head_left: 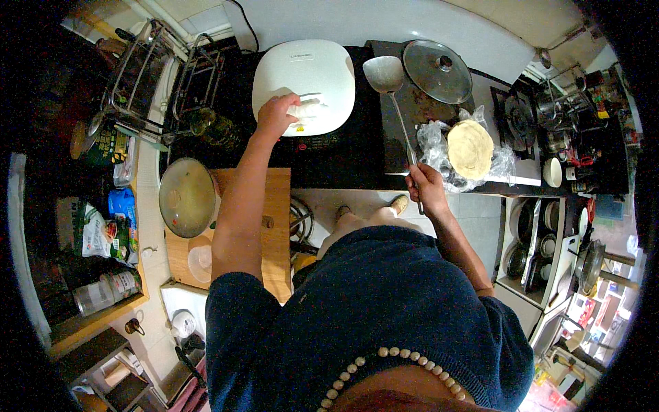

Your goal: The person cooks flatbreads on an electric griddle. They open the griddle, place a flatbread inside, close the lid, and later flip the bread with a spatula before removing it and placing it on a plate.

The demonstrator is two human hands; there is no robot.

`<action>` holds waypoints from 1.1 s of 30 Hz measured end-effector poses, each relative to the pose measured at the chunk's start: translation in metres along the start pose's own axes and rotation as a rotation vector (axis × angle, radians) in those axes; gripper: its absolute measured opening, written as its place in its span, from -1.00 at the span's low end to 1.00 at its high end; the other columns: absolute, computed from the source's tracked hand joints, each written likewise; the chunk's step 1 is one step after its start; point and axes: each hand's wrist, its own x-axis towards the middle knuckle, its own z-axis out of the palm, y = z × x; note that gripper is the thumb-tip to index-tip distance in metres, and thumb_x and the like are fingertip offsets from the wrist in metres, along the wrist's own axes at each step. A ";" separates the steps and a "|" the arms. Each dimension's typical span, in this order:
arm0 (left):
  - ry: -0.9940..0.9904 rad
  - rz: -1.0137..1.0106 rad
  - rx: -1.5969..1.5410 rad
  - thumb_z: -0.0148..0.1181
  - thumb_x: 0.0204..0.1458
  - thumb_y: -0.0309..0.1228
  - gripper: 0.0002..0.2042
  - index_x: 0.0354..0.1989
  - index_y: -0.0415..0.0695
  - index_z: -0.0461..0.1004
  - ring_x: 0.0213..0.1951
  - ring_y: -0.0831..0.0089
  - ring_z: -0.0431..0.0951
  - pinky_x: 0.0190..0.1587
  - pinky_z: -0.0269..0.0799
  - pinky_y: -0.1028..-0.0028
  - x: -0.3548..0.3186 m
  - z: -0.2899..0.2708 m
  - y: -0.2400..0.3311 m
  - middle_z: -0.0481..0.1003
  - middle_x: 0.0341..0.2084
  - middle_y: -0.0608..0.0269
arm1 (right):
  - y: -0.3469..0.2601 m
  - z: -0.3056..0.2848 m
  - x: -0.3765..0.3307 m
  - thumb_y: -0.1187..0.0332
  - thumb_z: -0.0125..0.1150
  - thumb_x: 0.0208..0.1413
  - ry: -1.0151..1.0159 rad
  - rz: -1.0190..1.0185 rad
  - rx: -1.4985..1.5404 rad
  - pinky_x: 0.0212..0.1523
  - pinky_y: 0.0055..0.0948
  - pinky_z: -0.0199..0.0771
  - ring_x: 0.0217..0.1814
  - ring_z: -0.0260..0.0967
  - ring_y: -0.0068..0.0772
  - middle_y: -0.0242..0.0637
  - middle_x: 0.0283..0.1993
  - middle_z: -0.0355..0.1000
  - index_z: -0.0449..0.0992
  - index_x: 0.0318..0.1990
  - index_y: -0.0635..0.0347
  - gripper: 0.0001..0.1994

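My left hand point(276, 118) is closed, its fingers curled at the front of a closed white electric baking pan's lid point(309, 69), around what looks like its handle. Low on the right, my right hand point(427, 188) grips the long handle of a metal wok spatula point(384, 73). The spatula's broad blade points away from me, over the dark board beside the pan. A round, pale flatbread or piece of dough point(470, 150) lies on crumpled clear plastic wrap point(439, 147) to the right of the spatula.
A glass pot lid point(438, 71) rests at the back of the dark board point(405, 151). A gas burner point(518, 118) is farther right. To the left, a round translucent lid or bowl point(187, 198) stands on a wooden board point(274, 237), near a wire rack point(141, 75) and food packages point(103, 230).
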 end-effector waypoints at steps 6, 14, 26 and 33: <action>-0.007 -0.021 0.020 0.35 -0.36 -0.51 -0.63 -0.28 0.00 0.45 -0.23 0.25 0.50 -0.19 0.41 0.31 -0.001 0.001 0.000 0.53 -0.33 0.31 | 0.001 -0.001 0.002 0.25 -0.01 0.20 -0.009 0.002 -0.018 -0.75 -0.61 0.04 -0.75 0.07 -0.68 -0.48 -0.66 0.22 0.35 -0.42 0.19 -0.77; -0.008 -0.028 0.025 0.35 -0.36 -0.51 -0.63 -0.28 0.01 0.44 -0.23 0.25 0.49 -0.20 0.41 0.31 0.000 0.003 -0.004 0.52 -0.34 0.31 | -0.001 0.000 0.002 0.25 -0.01 0.20 -0.005 -0.007 -0.032 -0.75 -0.60 0.05 -0.75 0.07 -0.67 -0.46 -0.67 0.21 0.34 -0.43 0.20 -0.77; 0.034 0.001 0.062 0.32 -0.35 -0.52 -0.66 -0.31 -0.01 0.43 -0.28 0.20 0.48 -0.22 0.40 0.27 -0.003 0.001 0.004 0.51 -0.38 0.29 | 0.005 -0.002 0.004 0.28 -0.04 0.22 -0.013 0.001 -0.047 -0.75 -0.64 -0.08 -0.73 0.00 -0.70 -0.46 -0.60 0.19 0.35 -0.29 0.20 -0.82; 0.059 0.012 0.047 0.31 -0.34 -0.53 -0.66 -0.31 -0.01 0.41 -0.27 0.18 0.46 -0.24 0.39 0.25 -0.005 0.003 0.001 0.49 -0.40 0.24 | 0.001 -0.001 0.002 0.26 -0.02 0.21 0.000 -0.010 -0.032 -0.75 -0.60 0.01 -0.74 0.05 -0.67 -0.46 -0.65 0.21 0.33 -0.39 0.20 -0.79</action>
